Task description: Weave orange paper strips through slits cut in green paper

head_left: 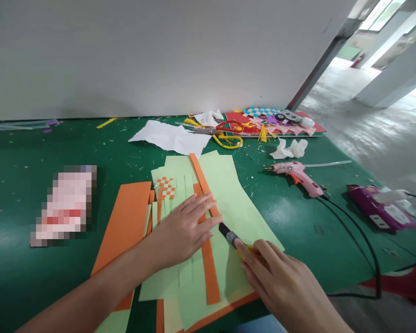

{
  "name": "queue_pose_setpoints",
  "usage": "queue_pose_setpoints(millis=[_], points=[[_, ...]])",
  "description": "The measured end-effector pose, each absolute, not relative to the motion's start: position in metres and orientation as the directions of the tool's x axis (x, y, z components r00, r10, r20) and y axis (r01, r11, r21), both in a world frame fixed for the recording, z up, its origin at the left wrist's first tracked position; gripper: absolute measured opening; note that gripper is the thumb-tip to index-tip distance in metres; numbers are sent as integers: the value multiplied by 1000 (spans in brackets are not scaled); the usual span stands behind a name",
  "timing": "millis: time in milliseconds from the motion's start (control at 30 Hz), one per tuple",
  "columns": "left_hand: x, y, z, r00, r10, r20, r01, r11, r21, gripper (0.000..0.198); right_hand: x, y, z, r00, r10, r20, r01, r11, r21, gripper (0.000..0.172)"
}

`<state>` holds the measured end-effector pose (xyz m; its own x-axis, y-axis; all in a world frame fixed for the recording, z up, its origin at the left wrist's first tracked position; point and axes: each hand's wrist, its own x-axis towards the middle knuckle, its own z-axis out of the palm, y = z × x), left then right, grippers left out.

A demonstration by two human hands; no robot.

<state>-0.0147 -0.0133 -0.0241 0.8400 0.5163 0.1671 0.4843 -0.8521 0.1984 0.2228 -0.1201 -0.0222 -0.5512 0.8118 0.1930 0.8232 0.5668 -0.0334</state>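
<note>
My left hand (183,229) lies flat, fingers spread, pressing down on light green paper sheets (229,194) and orange paper strips (208,259) on the green table. My right hand (284,286) grips a utility knife (230,236), its tip touching the green paper just beside my left fingertips and the long orange strip (201,178). A small woven orange-and-green checker patch (166,187) sits above my left hand. A wide orange sheet (128,217) lies to the left, partly under my forearm.
A pink glue gun (300,175) with a black cord lies at right, near a purple power strip (381,210). Scissors with red and yellow handles (222,132), white paper (169,136), crumpled tissue (289,148) and craft pieces sit at the back. A blurred pink packet (67,206) rests at left.
</note>
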Motion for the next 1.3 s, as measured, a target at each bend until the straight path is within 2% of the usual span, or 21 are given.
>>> queue_pose_setpoints(millis=[200,533,867,1300], points=[[-12,-12,-23,859,491,142,461,-864,201,34,222,-120,-20,-551,809,205,819,571,-52,31],[-13,-9,-23,881,438,180,396,-889,229,35,221,-118,-18,-536,823,189,828,556,-71,30],[-12,-9,-26,873,451,182,410,-884,224,32,220,-117,-19,-528,831,173,835,546,-73,30],[-15,-12,-25,840,503,202,452,-856,251,38,218,-116,-14,-529,824,200,832,550,-66,32]])
